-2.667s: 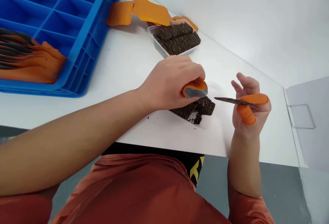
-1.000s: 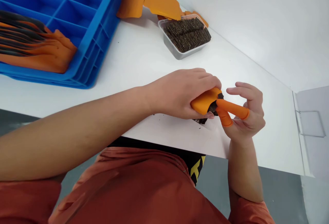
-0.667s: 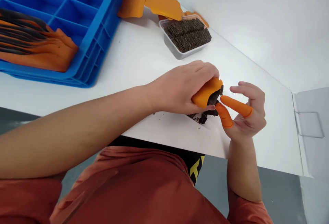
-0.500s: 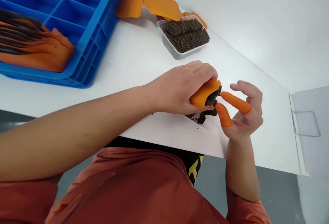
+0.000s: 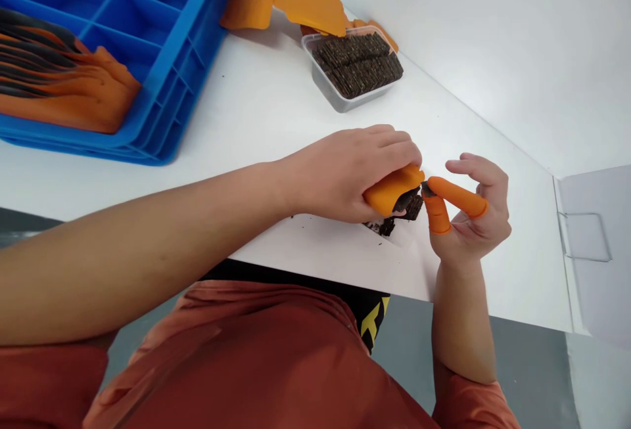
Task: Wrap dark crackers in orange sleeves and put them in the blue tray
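Note:
My left hand point(image 5: 345, 173) is wrapped around a bent orange sheet point(image 5: 394, 191) with a dark inner face, its fingers over the far side. Orange finger covers sit on the thumb and forefinger of my right hand point(image 5: 473, 212). Their tips pinch a small dark flat piece point(image 5: 426, 189) close to the sheet's right edge. Below the sheet lies a pile of dark brown thin pieces point(image 5: 413, 207), partly hidden by my left hand. The other fingers of my right hand are loosely curled.
A clear plastic tub point(image 5: 340, 102) holds rows of dark thin pieces. Flat orange sheets point(image 5: 310, 5) lie behind it. At the left, a blue divided crate point(image 5: 167, 100) contains stacked orange-and-black sheets point(image 5: 93, 97). A white wall point(image 5: 493, 41) borders the white table point(image 5: 246, 120).
My right thumb and forefinger have closed together on a small dark piece, and the hand has shifted slightly right. The sheet in my left hand has tilted down a little.

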Motion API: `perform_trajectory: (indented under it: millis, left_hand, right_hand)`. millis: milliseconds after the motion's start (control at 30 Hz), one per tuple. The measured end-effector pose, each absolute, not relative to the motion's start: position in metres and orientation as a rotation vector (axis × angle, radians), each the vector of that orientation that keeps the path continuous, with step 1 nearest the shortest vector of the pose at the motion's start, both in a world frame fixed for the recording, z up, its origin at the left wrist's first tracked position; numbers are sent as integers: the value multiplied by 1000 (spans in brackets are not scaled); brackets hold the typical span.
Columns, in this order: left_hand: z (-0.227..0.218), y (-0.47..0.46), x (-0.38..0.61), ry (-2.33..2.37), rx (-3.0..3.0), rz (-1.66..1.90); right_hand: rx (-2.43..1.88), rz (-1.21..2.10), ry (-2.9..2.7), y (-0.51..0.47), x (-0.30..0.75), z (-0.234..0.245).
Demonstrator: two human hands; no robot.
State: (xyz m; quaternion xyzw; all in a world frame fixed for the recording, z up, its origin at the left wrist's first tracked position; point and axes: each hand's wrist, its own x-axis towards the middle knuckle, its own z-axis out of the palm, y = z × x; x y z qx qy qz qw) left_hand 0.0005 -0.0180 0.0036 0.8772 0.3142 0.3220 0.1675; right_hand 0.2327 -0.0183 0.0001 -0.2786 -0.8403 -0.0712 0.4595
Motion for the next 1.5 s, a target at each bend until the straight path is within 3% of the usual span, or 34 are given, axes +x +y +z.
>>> perform_trajectory:
  millis: [233, 1500]
  left_hand:
    - [4, -19, 0, 887, 2472, 902]
    - [7, -18, -1, 876, 2396, 1064]
  right_hand:
    - [-624, -81, -2113, -21, 231, 0]
    - [-718, -231, -2159, -16, 237, 4]
